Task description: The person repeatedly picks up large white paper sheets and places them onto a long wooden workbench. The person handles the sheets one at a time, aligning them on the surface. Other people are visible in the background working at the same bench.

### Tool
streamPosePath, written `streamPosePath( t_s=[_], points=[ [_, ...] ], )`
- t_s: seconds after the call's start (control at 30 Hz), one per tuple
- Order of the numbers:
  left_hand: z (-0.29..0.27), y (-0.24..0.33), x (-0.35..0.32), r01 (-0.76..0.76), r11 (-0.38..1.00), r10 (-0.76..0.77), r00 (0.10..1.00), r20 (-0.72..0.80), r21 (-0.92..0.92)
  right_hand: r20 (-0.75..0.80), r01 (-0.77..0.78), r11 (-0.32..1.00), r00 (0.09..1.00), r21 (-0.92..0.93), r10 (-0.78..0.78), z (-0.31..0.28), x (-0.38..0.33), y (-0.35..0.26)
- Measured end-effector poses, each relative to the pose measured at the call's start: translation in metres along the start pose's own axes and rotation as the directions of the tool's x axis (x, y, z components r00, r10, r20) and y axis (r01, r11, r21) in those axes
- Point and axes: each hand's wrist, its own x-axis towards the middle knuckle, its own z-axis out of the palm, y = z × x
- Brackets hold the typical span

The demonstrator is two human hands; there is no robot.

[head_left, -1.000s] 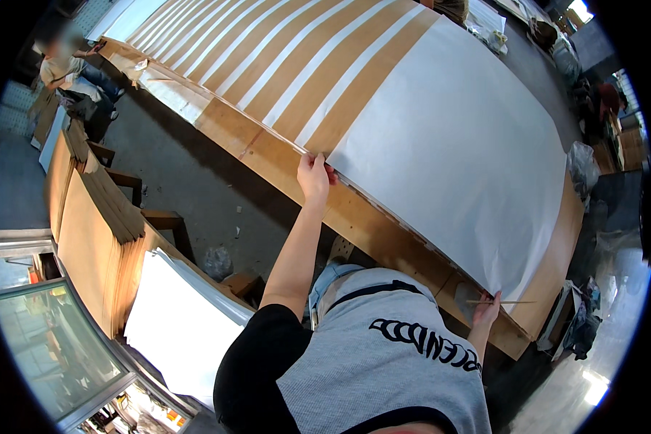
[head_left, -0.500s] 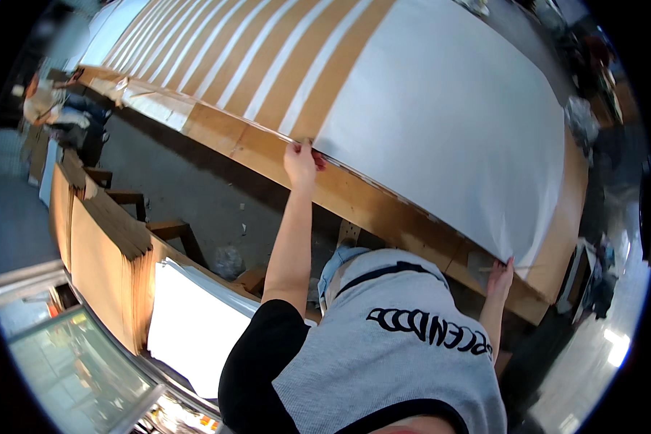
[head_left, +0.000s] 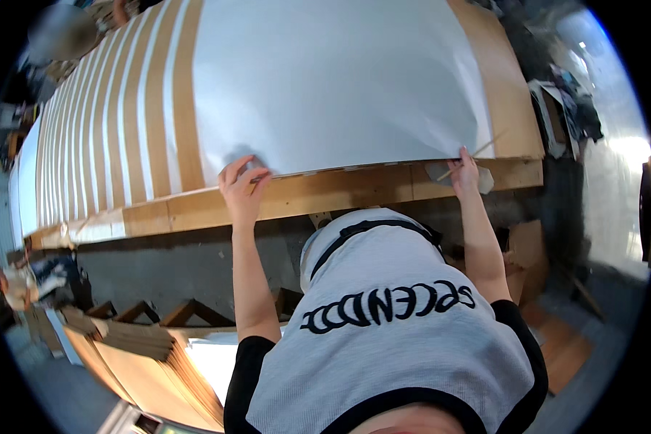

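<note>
A large white sheet (head_left: 340, 79) lies on a long wooden table (head_left: 517, 108). My left hand (head_left: 240, 192) is at the sheet's near edge, its fingers bent and apart, with a shadow beside them. I see nothing held in it. My right hand (head_left: 466, 176) is closed at the sheet's near right corner, with a thin wooden stick (head_left: 490, 144) slanting through its fingers. Whether it also pinches the sheet cannot be made out. A pale, see-through piece (head_left: 486, 181) shows behind this hand. Left of the white sheet, brown and white strips (head_left: 146, 108) show the edges of overlapping sheets.
Stacked brown cardboard sheets (head_left: 141, 369) stand behind me at the lower left, beside white sheets (head_left: 213, 362). Cardboard pieces (head_left: 528, 253) lie low on the right. Part of another person's arm (head_left: 121, 13) shows at the table's far side.
My view has swung to the right, so the table now runs nearly level across it. My left hand has moved from the brown strip beside the white sheet onto the sheet's edge, and its fingers have opened.
</note>
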Motion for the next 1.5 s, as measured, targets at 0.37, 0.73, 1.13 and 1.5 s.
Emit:
streamPosePath(
  t_s=[0.37,0.73,1.13,1.5],
  points=[
    [0.01,-0.005,-0.005,0.104,0.993,-0.102,0.994,0.045,-0.059,0.052,-0.09,0.996,0.995,-0.007,0.091,0.006,-0.014,-0.02],
    [0.013,-0.005,-0.004,0.081,0.996,-0.077,0.992,0.103,-0.035,-0.241,0.0,0.993,0.97,-0.119,-0.029,-0.039,0.017,-0.022],
    [0.014,-0.013,-0.007,0.161,0.981,-0.144,0.978,0.152,-0.109,-0.205,-0.178,0.982,0.961,0.06,0.187,-0.042,0.024,-0.019],
    [0.011,-0.018,-0.007,0.127,0.985,-0.108,0.982,0.157,-0.114,0.143,0.19,0.049,0.865,-0.981,-0.48,-0.037,-0.052,-0.031]
  ],
)
